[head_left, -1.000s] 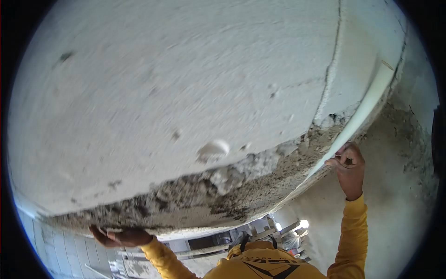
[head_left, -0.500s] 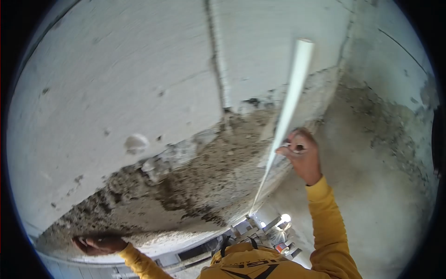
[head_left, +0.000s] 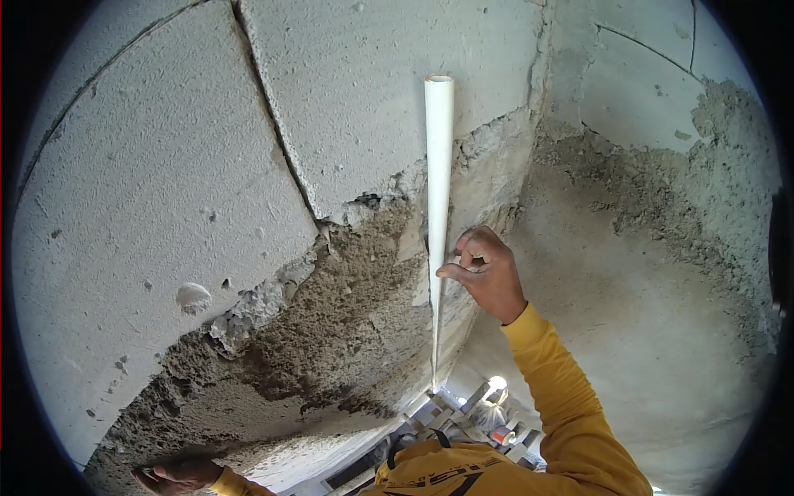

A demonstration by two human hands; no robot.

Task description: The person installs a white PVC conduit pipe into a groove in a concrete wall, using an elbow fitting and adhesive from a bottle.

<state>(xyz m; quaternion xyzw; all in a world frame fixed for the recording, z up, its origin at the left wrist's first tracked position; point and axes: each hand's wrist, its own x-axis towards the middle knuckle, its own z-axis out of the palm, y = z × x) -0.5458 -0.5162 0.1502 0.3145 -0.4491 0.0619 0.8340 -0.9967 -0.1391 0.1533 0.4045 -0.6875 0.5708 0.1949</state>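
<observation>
A white plastic pipe [head_left: 439,157] runs upright along the wall, its open top end facing me. My right hand [head_left: 488,273] is at its right side, around the pipe's middle. The fingers are curled and closed toward the thumb, whose tip meets the pipe's edge. Whatever is pinched between them is too small to make out. At the lower left, my left hand [head_left: 180,476] lies against the rough mortar patch [head_left: 289,355], fingers stretched out and partly in shadow. Nothing shows in it.
Pale block wall [head_left: 165,165] with dark joints rises ahead, and a plastered wall [head_left: 628,306] meets it at the right. Far below lie boards, a clear plastic bag [head_left: 490,413] and a red-and-white can [head_left: 502,436].
My view has turned and steadied, so the pipe appears more upright and further left. My right hand stays beside it, still closed. My left hand remains low by the wall.
</observation>
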